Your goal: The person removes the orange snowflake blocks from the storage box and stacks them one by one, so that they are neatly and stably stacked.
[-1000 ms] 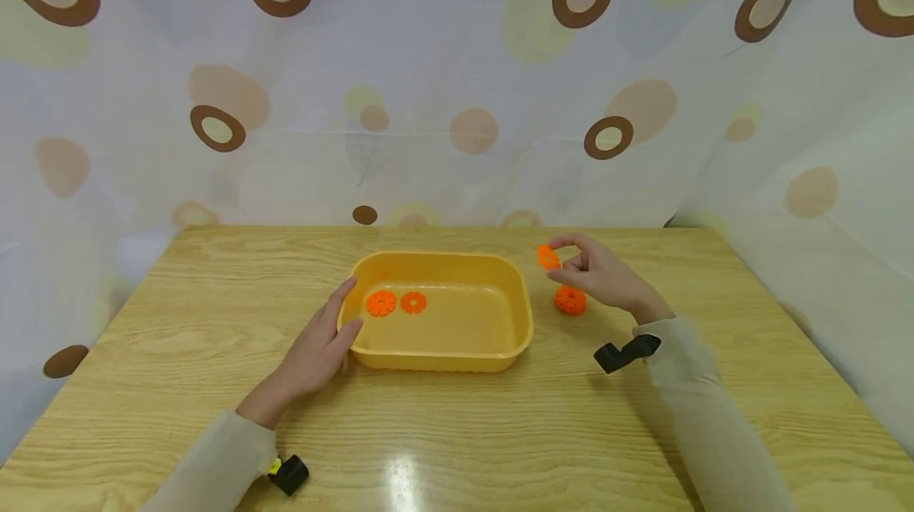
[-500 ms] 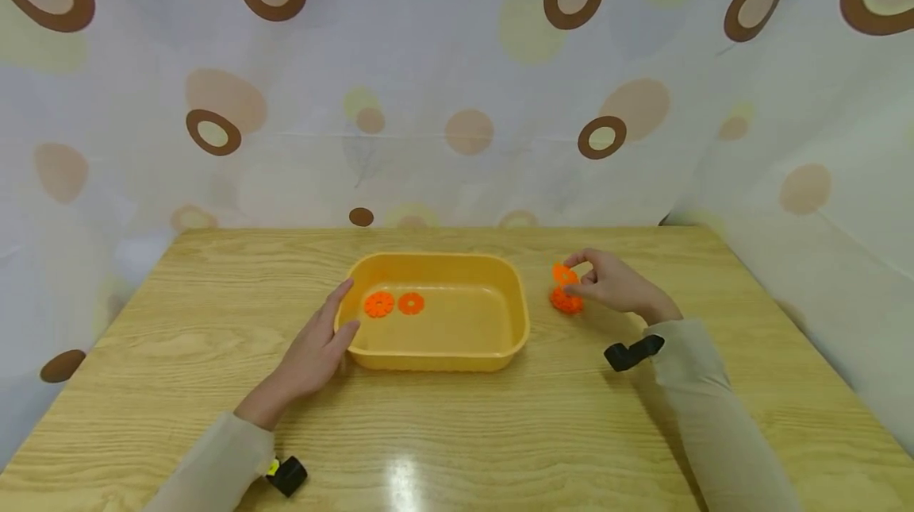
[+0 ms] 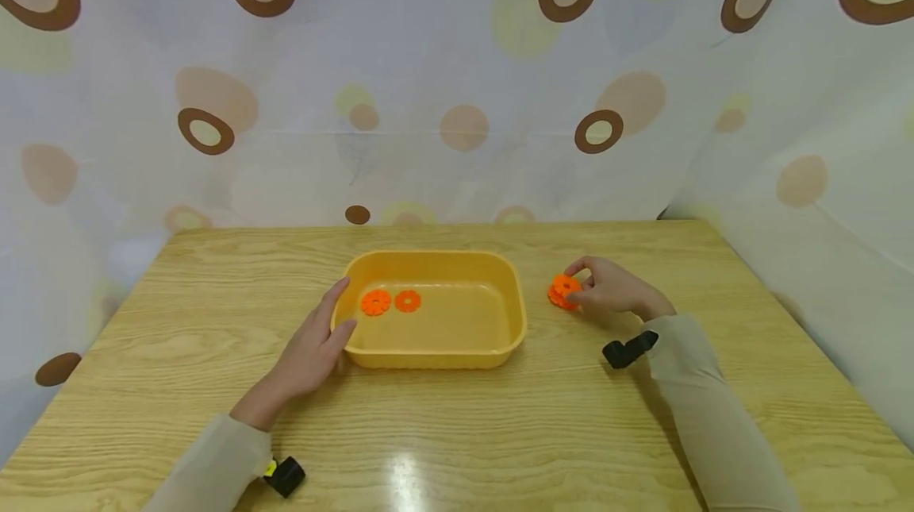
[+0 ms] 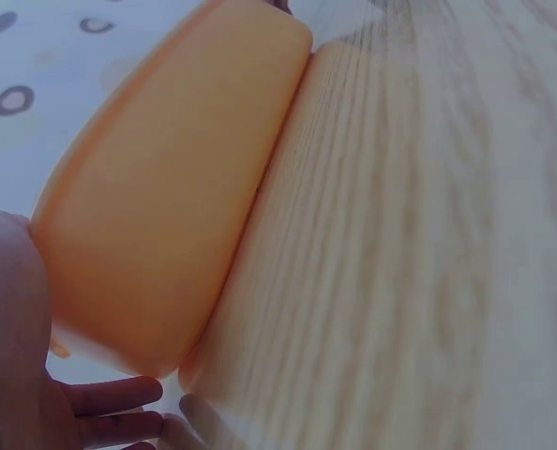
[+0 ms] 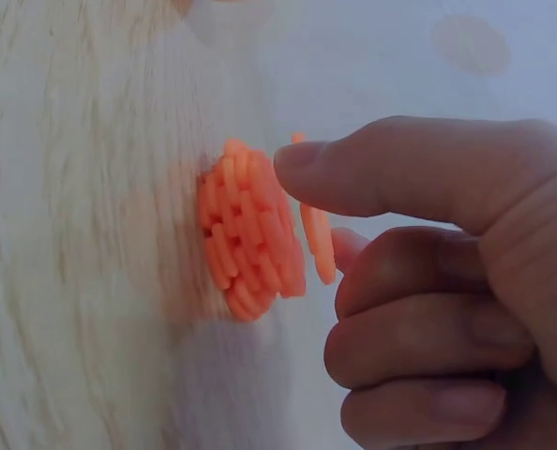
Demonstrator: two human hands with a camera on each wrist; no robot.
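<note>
Right of tub [image 3: 428, 359], my right hand [image 3: 610, 287] pinches a disc [image 5: 320, 246], now lowered just over the stack [image 5: 244, 230]; looks nearly stacked. Left hand [image 3: 307, 355], spread wide, touches tub.

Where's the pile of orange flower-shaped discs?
In the head view, the orange pile sits right of the yellow rectangular tub, beside the right hand.

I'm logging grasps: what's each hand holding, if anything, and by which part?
The right hand pinches a disc by its rim; the left hand touches the left end of the tray.
</note>
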